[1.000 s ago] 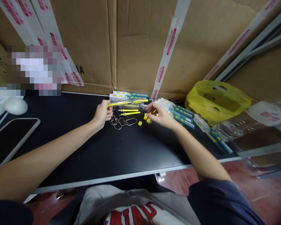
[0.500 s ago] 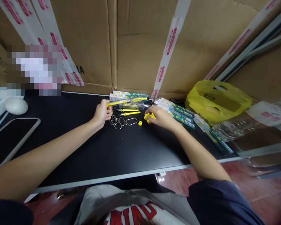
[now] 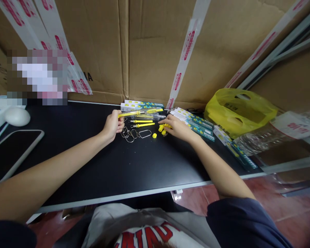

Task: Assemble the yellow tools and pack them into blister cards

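Observation:
My left hand (image 3: 114, 124) is closed round one end of a long clear yellow pen-like tube (image 3: 141, 112), held level above the black table (image 3: 98, 162). My right hand (image 3: 176, 126) rests low on the table with its fingers curled over small yellow caps (image 3: 162, 128); whether it grips one is hidden. One yellow cap (image 3: 154, 135) lies loose just left of it. Between my hands lie two yellow rods (image 3: 142, 123) and several thin metal wire clips (image 3: 134, 133).
Packaged cards in teal and white (image 3: 196, 124) are fanned out behind and right of my right hand, more (image 3: 142, 104) at the back. A yellow plastic bag (image 3: 239, 110) and clear wrapping (image 3: 258, 143) lie right. A tablet (image 3: 10, 153) and white mouse (image 3: 17, 117) sit left. Cardboard boxes (image 3: 150, 48) wall the back.
My right hand dropped from a raised pinch onto the yellow caps, then shifted slightly back along the table. My left hand and the tube have barely moved.

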`<state>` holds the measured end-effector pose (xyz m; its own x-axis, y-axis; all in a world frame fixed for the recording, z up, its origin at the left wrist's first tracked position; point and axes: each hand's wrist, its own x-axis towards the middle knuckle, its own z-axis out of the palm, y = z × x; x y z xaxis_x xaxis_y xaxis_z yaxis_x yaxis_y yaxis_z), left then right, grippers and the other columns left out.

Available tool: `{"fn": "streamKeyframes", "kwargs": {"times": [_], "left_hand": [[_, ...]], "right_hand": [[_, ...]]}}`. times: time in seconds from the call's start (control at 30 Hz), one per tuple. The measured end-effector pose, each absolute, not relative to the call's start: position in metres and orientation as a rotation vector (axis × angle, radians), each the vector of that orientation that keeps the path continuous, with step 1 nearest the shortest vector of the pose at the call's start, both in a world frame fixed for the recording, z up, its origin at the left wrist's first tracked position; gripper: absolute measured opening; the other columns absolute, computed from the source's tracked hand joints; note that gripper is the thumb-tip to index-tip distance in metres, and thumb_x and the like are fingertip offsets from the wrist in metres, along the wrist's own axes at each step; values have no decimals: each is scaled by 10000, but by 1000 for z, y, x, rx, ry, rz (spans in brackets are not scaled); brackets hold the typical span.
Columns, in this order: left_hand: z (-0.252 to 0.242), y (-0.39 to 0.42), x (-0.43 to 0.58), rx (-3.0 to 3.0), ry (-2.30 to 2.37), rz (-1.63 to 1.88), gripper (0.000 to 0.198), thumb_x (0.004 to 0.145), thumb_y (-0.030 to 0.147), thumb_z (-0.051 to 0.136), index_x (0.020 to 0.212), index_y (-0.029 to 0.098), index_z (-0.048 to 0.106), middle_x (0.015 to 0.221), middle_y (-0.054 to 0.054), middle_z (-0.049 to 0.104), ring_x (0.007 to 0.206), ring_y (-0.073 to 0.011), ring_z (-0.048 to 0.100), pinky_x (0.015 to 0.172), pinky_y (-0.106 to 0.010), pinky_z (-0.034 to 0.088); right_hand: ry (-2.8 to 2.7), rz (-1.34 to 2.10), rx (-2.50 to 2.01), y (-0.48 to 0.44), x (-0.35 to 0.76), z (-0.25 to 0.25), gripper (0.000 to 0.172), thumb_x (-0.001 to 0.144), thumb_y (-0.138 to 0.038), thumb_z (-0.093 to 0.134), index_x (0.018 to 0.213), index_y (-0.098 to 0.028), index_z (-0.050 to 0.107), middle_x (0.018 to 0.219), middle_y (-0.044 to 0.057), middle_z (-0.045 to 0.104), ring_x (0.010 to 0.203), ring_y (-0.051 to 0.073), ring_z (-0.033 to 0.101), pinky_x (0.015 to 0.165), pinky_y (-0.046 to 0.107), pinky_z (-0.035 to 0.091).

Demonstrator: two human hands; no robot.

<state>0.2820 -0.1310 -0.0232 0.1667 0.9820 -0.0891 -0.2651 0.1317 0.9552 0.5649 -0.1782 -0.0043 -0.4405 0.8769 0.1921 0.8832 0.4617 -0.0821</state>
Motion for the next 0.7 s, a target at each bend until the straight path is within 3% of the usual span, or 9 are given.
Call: {"fn": "streamKeyframes", "kwargs": {"times": [0.53, 0.7], "left_hand": [[-24, -133, 282, 1041, 957, 1133, 269, 833, 271, 377, 580, 213, 309, 421, 92, 218, 281, -30, 180, 289, -159, 114], [-23, -134, 283, 1044, 966, 1140, 260, 826, 272, 388, 585, 214, 308, 426, 92, 223, 283, -29, 185, 291, -157, 114]], "right_hand": [[-2628, -51, -1439, -176, 563, -9, 298, 912, -267, 485, 1136, -177, 660, 1020, 111, 570, 951, 239, 539, 870, 389, 439], [-2607, -57, -1437, -177, 561, -10, 181, 856, -235, 555, 990, -192, 668, 1007, 96, 572, 930, 231, 528, 842, 365, 427]]}}
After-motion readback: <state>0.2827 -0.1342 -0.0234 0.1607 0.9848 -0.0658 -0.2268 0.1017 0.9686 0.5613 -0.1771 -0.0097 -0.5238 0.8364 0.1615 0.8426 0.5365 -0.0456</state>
